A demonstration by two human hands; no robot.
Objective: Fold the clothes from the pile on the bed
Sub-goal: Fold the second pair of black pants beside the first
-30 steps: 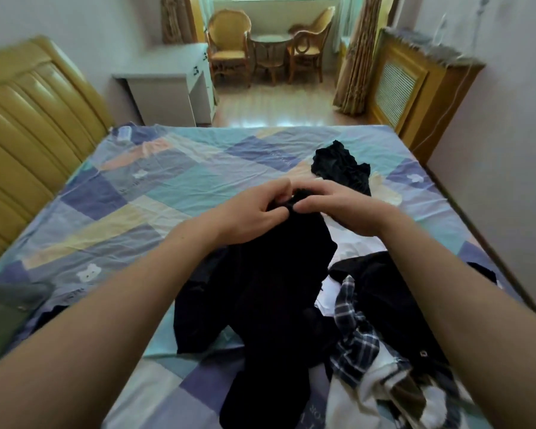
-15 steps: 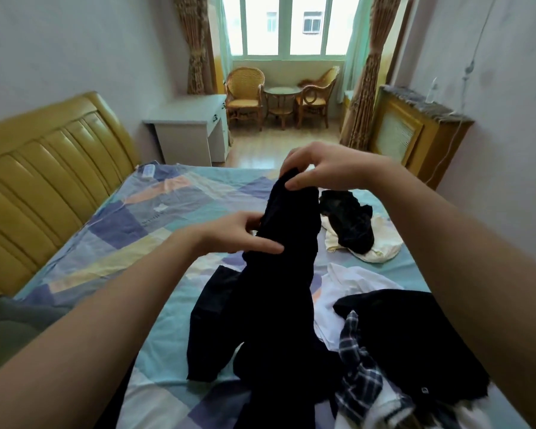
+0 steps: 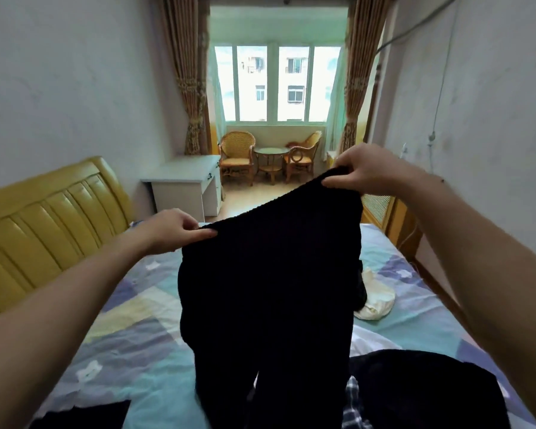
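A pair of black knit trousers (image 3: 270, 292) hangs in the air in front of me, waistband stretched between both hands and legs dangling down. My left hand (image 3: 171, 230) pinches the waistband's left end, lower. My right hand (image 3: 365, 174) pinches its right end, higher. Below on the bed (image 3: 130, 345), at the lower right, lies the pile: a black garment (image 3: 424, 388), a checked piece (image 3: 353, 404) and white cloth (image 3: 369, 342). A cream garment (image 3: 376, 301) lies farther back, half hidden by the trousers.
The bed has a patchwork cover and a yellow padded headboard (image 3: 44, 224) on the left. Another dark cloth (image 3: 87, 416) lies at the near left edge. A white desk (image 3: 186, 184) stands beyond the bed, with wicker chairs (image 3: 237, 156) and a wooden cabinet (image 3: 393, 218) on the right.
Both hands have risen and moved apart, lifting the black trousers off the pile and spreading the waistband wide. The view has tilted upward toward the window.
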